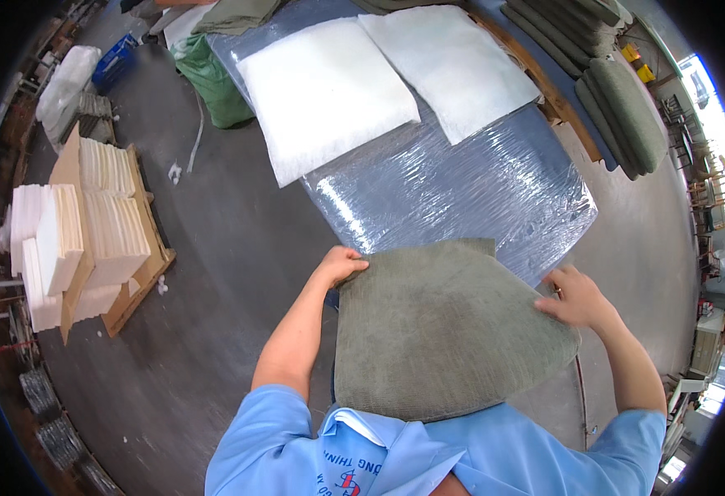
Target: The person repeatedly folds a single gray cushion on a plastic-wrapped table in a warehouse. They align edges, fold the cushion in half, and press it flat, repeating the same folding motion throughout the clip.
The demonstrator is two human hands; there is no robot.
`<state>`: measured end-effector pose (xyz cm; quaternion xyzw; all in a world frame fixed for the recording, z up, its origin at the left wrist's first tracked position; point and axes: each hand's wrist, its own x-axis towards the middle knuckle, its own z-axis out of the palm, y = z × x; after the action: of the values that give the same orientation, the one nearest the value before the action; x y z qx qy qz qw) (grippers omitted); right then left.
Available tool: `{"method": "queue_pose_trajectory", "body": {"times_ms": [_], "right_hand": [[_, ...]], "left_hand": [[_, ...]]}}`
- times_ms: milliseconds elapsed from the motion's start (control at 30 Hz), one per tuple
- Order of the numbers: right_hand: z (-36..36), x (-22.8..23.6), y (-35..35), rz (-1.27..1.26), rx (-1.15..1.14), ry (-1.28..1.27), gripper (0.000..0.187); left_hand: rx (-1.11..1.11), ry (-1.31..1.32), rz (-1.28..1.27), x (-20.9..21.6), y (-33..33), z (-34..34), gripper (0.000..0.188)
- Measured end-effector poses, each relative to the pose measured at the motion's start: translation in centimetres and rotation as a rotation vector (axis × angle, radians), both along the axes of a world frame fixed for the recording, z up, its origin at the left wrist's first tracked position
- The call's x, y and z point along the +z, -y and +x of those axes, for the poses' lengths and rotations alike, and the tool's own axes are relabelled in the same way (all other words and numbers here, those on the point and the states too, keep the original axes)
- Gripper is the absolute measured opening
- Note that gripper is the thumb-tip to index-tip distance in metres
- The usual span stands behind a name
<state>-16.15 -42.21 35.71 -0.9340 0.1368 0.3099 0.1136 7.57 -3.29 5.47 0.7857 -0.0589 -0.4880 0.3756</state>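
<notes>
A grey-green fabric piece (445,339), which looks like a cushion cover, hangs in front of my body and overlaps the near edge of a plastic-wrapped table (453,194). My left hand (344,264) pinches its upper left corner between thumb and fingers. Beside the upper right edge of the fabric is my right hand (576,298), thumb and fingers apart and slightly blurred, with nothing visible between them. Two white padding pieces lie across the far part of the table, one padding sheet (325,95) at left and another padding sheet (449,70) at right.
Folded green cushions or fabric pieces (623,116) are stacked beyond the table at right. To the left, a wooden pallet (151,256) carries stacks of white foam sheets (114,198). A green sack (209,78) stands against the table's far left side, and a blue crate (116,62) sits farther off.
</notes>
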Motion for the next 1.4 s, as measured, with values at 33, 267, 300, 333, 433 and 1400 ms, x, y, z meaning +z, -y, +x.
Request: {"method": "queue_pose_trajectory", "body": {"times_ms": [33, 267, 300, 333, 433, 1400], "right_hand": [[2.0, -2.0, -0.4, 0.098, 0.036, 0.032, 0.059], [15.9, -19.1, -10.1, 0.245, 0.257, -0.018, 0.07], [16.8, -20.2, -11.9, 0.225, 0.264, -0.052, 0.065], [17.2, -21.4, -12.5, 0.232, 0.298, -0.112, 0.06], [17.9, -23.8, -13.4, 0.338, 0.304, -0.192, 0.048], [14.3, -30.0, -9.5, 0.291, 0.302, 0.14, 0.05]], "left_hand": [[-0.154, 0.083, 0.047, 0.6, 1.3, 0.4, 0.029], [-0.258, 0.602, -0.046, 2.1, 4.3, -0.6, 0.02], [-0.179, 0.516, -0.072, 2.2, 4.0, -0.5, 0.02], [-0.112, 0.427, -0.109, 2.7, 4.0, -0.6, 0.02], [0.023, 0.357, -0.154, 2.0, 3.9, -1.7, 0.022], [-0.5, 0.754, -0.01, -2.8, 7.9, -1.8, 0.018]]}}
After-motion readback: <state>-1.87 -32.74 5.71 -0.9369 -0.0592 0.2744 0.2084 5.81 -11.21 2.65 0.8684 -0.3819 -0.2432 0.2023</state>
